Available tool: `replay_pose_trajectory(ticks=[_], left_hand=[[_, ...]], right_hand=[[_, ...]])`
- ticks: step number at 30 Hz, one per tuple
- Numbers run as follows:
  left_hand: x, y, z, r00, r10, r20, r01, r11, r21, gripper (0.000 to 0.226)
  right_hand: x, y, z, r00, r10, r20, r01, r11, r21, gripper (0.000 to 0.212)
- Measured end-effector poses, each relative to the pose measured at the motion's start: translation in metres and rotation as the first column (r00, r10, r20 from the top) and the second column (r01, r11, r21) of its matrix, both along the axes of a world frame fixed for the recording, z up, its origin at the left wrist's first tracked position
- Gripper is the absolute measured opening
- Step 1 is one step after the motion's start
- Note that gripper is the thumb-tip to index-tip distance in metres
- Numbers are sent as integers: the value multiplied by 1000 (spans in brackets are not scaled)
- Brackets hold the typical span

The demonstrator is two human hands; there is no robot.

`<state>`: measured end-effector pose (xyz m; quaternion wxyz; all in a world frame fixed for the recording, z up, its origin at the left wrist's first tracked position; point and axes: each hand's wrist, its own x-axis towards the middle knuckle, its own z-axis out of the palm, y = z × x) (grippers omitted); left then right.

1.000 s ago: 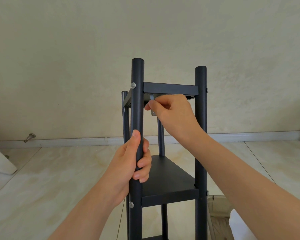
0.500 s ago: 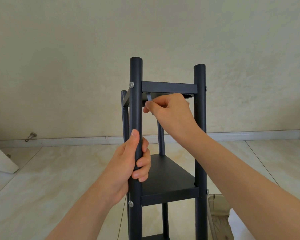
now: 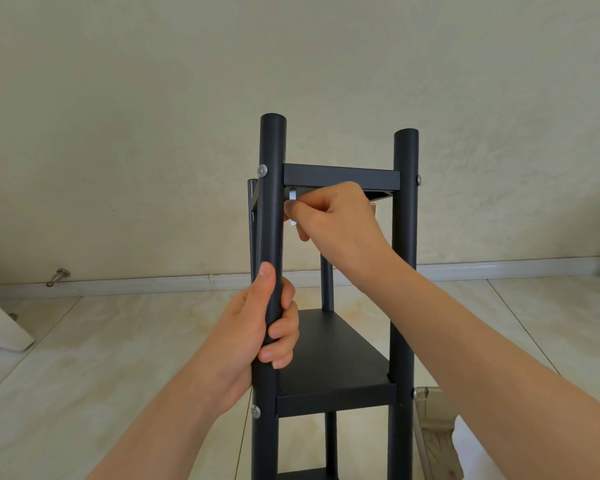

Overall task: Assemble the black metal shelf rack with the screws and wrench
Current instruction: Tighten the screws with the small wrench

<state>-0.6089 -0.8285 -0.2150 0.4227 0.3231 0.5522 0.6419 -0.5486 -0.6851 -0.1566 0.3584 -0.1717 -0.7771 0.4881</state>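
Left hand [image 3: 253,334] wrapped round the near rack post [image 3: 272,202], bracing it. Above and beyond it, right hand [image 3: 336,216] pinches the wrench [image 3: 292,195] just under the top shelf [image 3: 340,176]. Seat the wrench square, use short turns, hold the post steady.

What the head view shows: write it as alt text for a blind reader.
A person's left hand grips the near left post of an upright black shelf rack, while the right hand pinches a small silvery wrench just under the top shelf. A pale wall and tiled floor lie behind.
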Motion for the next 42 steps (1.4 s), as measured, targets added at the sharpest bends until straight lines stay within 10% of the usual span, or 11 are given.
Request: replay_pose_trajectory(ticks=[24, 42], left_hand=[[-1, 2, 1, 1000, 15, 4, -15, 1000, 0, 60], [-5, 2, 0, 999, -31, 13, 31, 999, 11, 60]], right_hand=[[-33, 0, -34, 935, -175, -310, 258, 933, 252, 41], [12, 6, -13, 996, -80, -28, 83, 983, 161, 34]])
